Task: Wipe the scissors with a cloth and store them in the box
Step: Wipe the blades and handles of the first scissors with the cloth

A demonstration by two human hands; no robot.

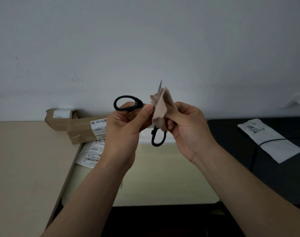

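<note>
Scissors [138,104] with black oval plastic loops were held open in mid-air above the pale desk [26,159]. The left hand [125,127] gripped one loop, and the right hand [188,127] pinched a fuzzy beige cloth [161,106] folded round a steel blade. Labelled cardboard boxes [81,129] lay against a plain grey wall [145,40].

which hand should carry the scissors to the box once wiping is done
Left. The left hand grips the scissors by a handle loop, and the cardboard boxes lie on its side. The right hand holds the cloth around the blade.
</note>
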